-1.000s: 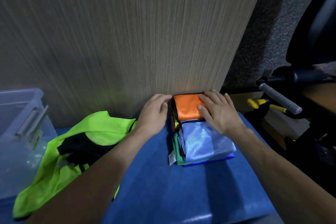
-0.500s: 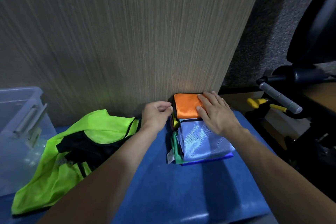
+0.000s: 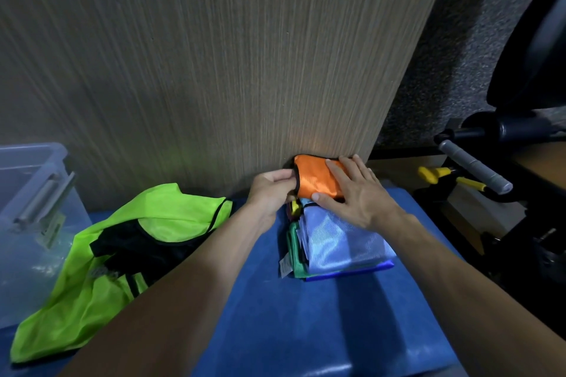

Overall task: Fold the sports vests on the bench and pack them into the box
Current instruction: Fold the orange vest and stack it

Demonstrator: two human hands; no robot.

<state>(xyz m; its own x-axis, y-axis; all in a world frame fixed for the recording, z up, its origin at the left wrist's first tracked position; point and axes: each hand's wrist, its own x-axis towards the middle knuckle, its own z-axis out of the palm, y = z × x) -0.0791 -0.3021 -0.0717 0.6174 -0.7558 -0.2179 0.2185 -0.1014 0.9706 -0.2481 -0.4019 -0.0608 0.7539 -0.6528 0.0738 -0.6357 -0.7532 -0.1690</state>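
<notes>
- The left hand (image 3: 269, 190) pinches the left edge of the folded orange vest (image 3: 315, 181) with curled fingers.
- The right hand (image 3: 355, 193) presses flat on it, fingers straight and spread.
- The orange vest tops a folded stack (image 3: 340, 245) on the blue surface (image 3: 306, 315), against the wooden panel (image 3: 214, 70).
- An unfolded green vest (image 3: 101, 269) lies left, beside the clear box (image 3: 27, 193).
</notes>
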